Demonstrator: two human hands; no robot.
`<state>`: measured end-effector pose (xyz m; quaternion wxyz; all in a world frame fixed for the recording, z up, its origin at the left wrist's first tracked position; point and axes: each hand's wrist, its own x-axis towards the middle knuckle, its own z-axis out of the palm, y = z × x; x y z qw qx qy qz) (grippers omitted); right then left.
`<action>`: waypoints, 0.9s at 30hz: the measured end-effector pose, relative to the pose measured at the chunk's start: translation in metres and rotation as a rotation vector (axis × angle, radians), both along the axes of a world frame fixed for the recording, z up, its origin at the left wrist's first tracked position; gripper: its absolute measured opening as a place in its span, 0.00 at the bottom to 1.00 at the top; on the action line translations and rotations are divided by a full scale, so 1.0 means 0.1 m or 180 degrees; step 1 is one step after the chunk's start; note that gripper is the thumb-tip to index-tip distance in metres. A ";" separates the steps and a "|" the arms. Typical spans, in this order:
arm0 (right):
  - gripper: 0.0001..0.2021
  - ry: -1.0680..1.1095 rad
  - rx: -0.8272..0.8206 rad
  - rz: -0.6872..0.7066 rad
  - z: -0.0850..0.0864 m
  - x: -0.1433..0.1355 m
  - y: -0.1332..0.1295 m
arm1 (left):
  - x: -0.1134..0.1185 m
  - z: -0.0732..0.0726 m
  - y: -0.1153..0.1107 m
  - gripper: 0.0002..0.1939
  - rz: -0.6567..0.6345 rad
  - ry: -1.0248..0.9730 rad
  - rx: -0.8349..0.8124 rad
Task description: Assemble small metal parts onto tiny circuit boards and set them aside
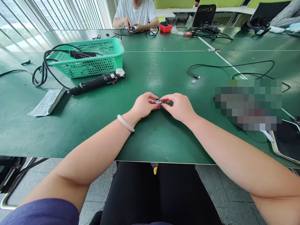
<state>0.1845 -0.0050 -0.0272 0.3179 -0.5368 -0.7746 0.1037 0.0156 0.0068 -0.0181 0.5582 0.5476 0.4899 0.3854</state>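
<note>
Between my two hands, a little above the green table, is a small dark circuit board with pale markings. The fingers of my left hand pinch its left side, thumb below and index finger above. My right hand pinches at its right edge with thumb and fingertips. Details of the board are too small to make out. A black electric screwdriver lies to the left, beyond my left hand. A cable with a plug and a tiny light-coloured piece lie beyond my right hand.
A green plastic basket holding black cables stands at the back left, beside a folded paper. A blurred-out object and a dark phone-like device lie right. Opposite sits a person near a red box.
</note>
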 end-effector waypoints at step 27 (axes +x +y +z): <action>0.09 -0.0007 0.0048 0.0002 -0.07 -0.05 0.06 | -0.03 -0.02 0.04 0.13 0.0067 0.0081 0.0093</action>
